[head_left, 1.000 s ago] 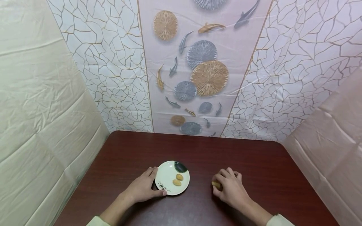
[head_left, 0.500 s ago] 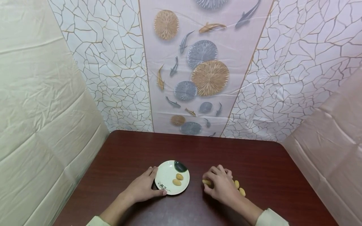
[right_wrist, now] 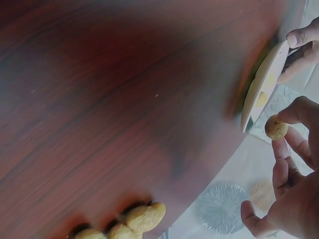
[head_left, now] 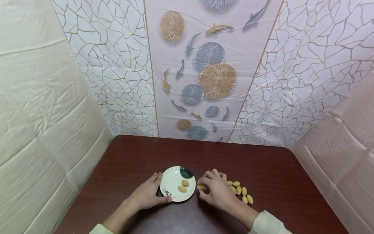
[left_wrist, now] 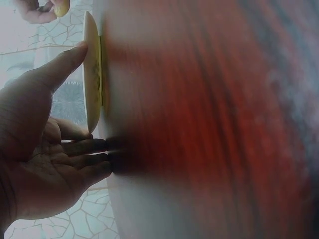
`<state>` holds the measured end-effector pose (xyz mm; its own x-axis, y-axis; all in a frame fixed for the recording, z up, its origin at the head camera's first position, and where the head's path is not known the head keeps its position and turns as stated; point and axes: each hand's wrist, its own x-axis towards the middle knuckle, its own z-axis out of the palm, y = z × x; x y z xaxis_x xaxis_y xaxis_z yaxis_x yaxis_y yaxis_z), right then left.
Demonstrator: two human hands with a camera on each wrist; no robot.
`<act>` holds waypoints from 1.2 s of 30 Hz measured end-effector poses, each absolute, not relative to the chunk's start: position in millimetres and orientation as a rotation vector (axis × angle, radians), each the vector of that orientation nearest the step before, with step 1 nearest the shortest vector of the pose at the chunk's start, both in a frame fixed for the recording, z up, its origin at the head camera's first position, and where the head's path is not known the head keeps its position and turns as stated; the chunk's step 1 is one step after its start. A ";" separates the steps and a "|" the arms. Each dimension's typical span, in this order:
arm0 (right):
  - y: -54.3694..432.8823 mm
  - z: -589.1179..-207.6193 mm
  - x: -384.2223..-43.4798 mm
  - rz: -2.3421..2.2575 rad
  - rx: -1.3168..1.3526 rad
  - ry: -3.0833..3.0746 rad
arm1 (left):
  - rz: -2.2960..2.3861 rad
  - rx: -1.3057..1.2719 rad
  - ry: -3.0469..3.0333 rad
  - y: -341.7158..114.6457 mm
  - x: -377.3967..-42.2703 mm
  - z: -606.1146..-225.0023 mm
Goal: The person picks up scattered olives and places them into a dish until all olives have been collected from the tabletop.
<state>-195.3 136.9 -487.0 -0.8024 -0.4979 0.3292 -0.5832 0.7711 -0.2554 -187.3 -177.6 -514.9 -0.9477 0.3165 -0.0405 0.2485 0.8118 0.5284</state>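
Observation:
A small round white plate (head_left: 172,177) with a dark green patch lies on the table, bearing two yellow-brown oval pieces (head_left: 182,188). My left hand (head_left: 147,192) holds the plate at its left side, thumb and forefinger against the rim; the left wrist view shows the thumb (left_wrist: 67,62) on the rim. Just right of the plate, my right hand (head_left: 216,190) pinches another small yellow-brown oval piece (right_wrist: 276,127) between thumb and fingertips. That piece is above the table and apart from the plate. Its exact kind is unclear.
Several similar oval pieces (head_left: 239,190) lie in a loose group on the dark red-brown table (head_left: 140,152), right of my right hand. A patterned cloth (head_left: 193,68) hangs behind the table, and pale padded sheets (head_left: 43,130) line both sides.
My right hand has moved left towards the plate with the oval piece pinched in it, uncovering the group of pieces. The left hand and plate stay put.

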 end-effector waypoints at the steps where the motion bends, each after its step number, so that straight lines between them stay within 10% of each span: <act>1: 135.0 -487.2 -195.8 0.533 0.856 -2.733 | 0.806 0.448 2.870 -177.8 -187.4 -515.1; 36: 99.2 -498.5 -226.8 0.574 0.872 -2.725 | 0.777 0.453 2.876 -175.7 -186.7 -514.9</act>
<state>-226.8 99.2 -498.5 -0.7988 -0.5073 0.3234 -0.5946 0.7473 -0.2965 -186.7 -175.7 -514.9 -0.9467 0.3189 -0.0450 0.2529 0.8226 0.5092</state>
